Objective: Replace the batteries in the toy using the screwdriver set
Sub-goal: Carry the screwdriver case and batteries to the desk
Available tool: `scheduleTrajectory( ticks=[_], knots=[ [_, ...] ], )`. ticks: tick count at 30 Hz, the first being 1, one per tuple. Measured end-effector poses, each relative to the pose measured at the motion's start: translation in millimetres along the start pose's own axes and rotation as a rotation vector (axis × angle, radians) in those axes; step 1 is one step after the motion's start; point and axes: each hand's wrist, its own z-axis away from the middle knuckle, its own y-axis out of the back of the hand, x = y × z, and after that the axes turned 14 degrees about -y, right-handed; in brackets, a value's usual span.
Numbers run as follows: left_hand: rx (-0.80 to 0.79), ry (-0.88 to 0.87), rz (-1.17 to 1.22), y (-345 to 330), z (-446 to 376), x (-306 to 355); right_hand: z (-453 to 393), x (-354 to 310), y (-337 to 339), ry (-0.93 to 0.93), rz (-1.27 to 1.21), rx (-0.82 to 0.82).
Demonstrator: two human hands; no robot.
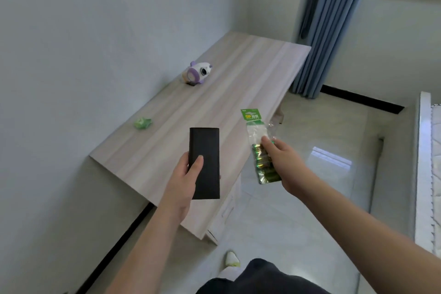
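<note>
A white and purple toy lies on its side on the far part of the pale wooden table, close to the wall. My left hand holds a flat black case, the screwdriver set, above the table's near end. My right hand grips a clear pack of green batteries with a green header card, held over the table's right edge. Both hands are well short of the toy.
A crumpled green wrapper lies on the table near the wall. A blue curtain hangs past the table's far end. Glossy tiled floor spreads to the right, with a white bed frame at the right edge.
</note>
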Motion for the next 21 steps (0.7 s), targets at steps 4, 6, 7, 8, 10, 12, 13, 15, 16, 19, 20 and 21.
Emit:
scheduleTrajectory(
  ticks=[4,6,7,8,10,12,13,15,16,19,20,21],
  knots=[
    [0.02,0.036,-0.014,2,-64,3,-35,-37,-1,-0.039,-0.056,0.033],
    [0.005,0.036,-0.022,-4,-98,10,-53,-56,1,-0.036,-0.093,0.039],
    [0.007,0.037,-0.022,-9,-114,14,-62,-65,3,-0.035,-0.11,0.041],
    [0.01,0.039,-0.018,-16,-129,17,-72,-73,4,-0.034,-0.123,0.041],
    [0.011,0.04,-0.005,-31,-156,24,-92,-90,8,-0.035,-0.136,0.033],
    [0.006,0.043,0.009,-49,-181,29,-114,-107,15,-0.028,-0.126,0.014],
    [0.007,0.047,0.017,-60,-193,30,-127,-117,20,-0.026,-0.118,0.004],
    [0.022,0.054,0.025,-81,-216,31,-152,-137,32,-0.03,-0.102,-0.026],
    [0.032,0.053,0.029,-93,-227,32,-165,-148,39,-0.029,-0.097,-0.049],
    [0.092,0.06,0.048,-131,-258,38,-197,-186,60,-0.013,-0.073,-0.105],
    [0.112,0.061,0.06,-143,-267,41,-205,-199,67,-0.009,-0.067,-0.122],
    [0.133,0.063,0.074,-155,-275,44,-212,-212,73,-0.009,-0.061,-0.139]
  ],
)
